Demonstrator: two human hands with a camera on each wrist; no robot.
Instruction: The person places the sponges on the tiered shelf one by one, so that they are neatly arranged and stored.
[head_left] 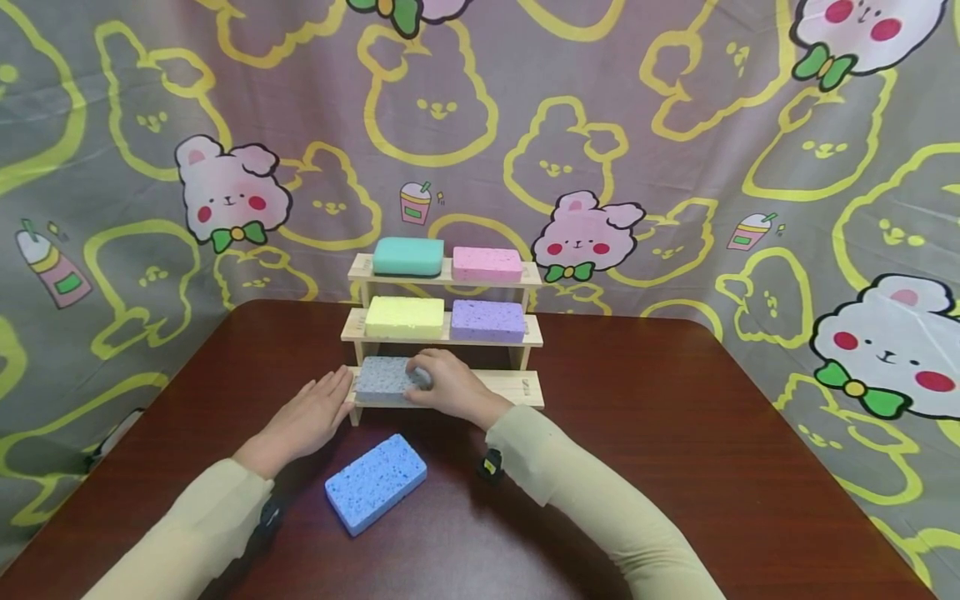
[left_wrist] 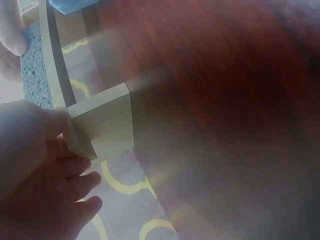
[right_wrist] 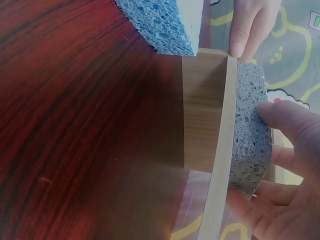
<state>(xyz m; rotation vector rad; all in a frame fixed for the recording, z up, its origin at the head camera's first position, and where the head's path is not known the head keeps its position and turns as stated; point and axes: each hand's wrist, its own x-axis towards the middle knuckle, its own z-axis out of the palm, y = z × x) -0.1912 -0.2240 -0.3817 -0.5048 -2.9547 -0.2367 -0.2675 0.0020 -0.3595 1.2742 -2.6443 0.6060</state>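
Note:
My right hand (head_left: 448, 385) grips the right end of a grey sponge (head_left: 381, 379), which lies at the left of the lowest shelf of a three-tier wooden rack (head_left: 517, 387). In the right wrist view, the thumb (right_wrist: 275, 112) is on the grey sponge and other fingers reach round its end. At the left end of that shelf, my left hand (head_left: 318, 412) holds the board, with the thumb along its front edge and fingers at its end. A speckled blue sponge (head_left: 377, 483) lies tilted on the table in front of the rack, between the forearms.
On the middle shelf sit a yellow sponge (head_left: 405, 317) and a purple sponge (head_left: 487, 321). The top shelf bears a teal sponge (head_left: 408, 257) and a pink sponge (head_left: 487, 264). Behind the dark wooden table (head_left: 637, 433) hangs a rabbit-patterned curtain (head_left: 480, 100).

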